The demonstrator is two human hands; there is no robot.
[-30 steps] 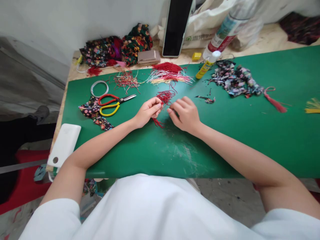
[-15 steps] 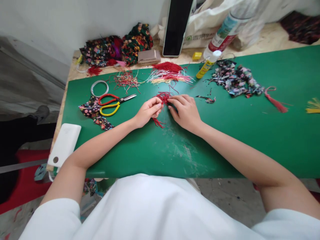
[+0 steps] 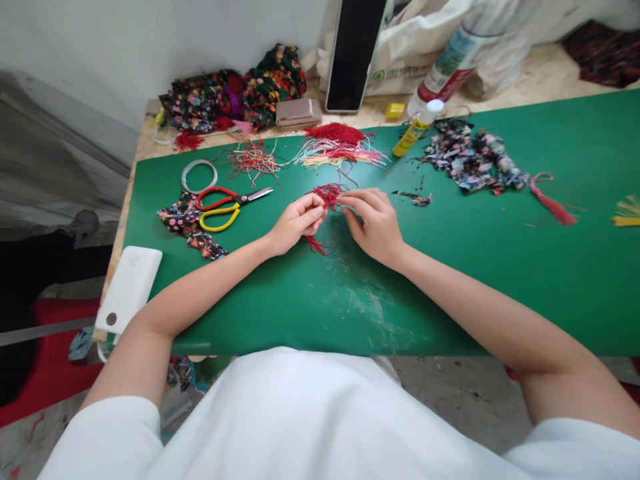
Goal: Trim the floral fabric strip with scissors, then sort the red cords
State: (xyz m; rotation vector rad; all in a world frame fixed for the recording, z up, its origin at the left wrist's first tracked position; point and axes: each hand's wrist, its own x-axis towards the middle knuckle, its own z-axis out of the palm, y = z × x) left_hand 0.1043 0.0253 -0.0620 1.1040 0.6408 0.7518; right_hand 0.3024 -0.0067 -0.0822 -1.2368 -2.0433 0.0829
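In the middle of the green mat [image 3: 450, 280], my left hand [image 3: 300, 225] is closed in a pinch on red threads, and its lower fingers curl into the palm. Some red thread ends [image 3: 317, 245] hang out below that hand. My right hand [image 3: 374, 225] faces it from the right, thumb and forefinger drawn together on what looks like a fine red thread. Between and just beyond the fingertips lies a loose tangle of red threads [image 3: 329, 193], partly hidden by both hands.
Left lie red-and-yellow-handled scissors [image 3: 227, 205], a tape ring [image 3: 186, 179], floral fabric [image 3: 175, 217] and a white power bank [image 3: 129, 290]. Behind are thread bundles [image 3: 336, 135], cord scraps [image 3: 253, 160], a glue bottle [image 3: 413, 137] and a propped phone [image 3: 353, 57]. A red tassel [image 3: 555, 205] lies right.
My right hand has drawn slightly to the right, its thumb and fingertips farther from my left hand. The left hand keeps its place and its pinch.
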